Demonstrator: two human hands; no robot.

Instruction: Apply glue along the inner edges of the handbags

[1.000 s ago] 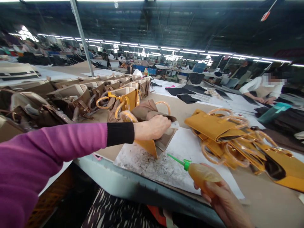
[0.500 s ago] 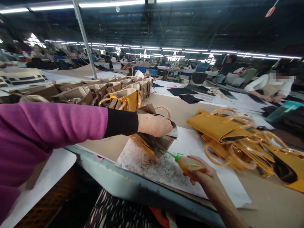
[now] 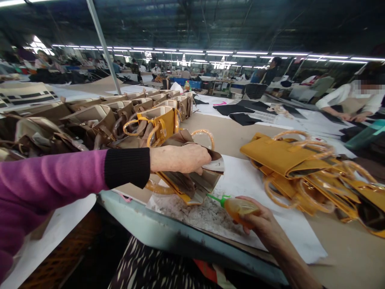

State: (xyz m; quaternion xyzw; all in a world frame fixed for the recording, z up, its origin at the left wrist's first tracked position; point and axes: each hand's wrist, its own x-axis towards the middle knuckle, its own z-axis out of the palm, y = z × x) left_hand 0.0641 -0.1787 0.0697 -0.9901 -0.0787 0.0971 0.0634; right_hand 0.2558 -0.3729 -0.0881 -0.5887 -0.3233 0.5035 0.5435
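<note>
A yellow and brown bag (image 3: 192, 188) lies tilted on a stained white sheet (image 3: 234, 176), its brown inside facing up. My left hand (image 3: 185, 158) is closed on the bag's upper flap, with the fingertips partly hidden. In my right hand (image 3: 255, 216) is a glue bottle (image 3: 239, 208) with amber liquid and a green nozzle. The nozzle tip is at the bag's lower right edge; whether it touches cannot be made out.
Yellow bags (image 3: 279, 158) are piled on the right. Rows of brown bags (image 3: 99, 116) stand on the left, with a yellow bag (image 3: 167, 120) at their near end. Black pieces (image 3: 243, 119) lie farther back. A person (image 3: 351, 98) sits at the far right.
My left hand has shifted slightly left, and more of the bag's inside shows. The bottle stays close to the bag's lower edge. The whole view has shifted a little.
</note>
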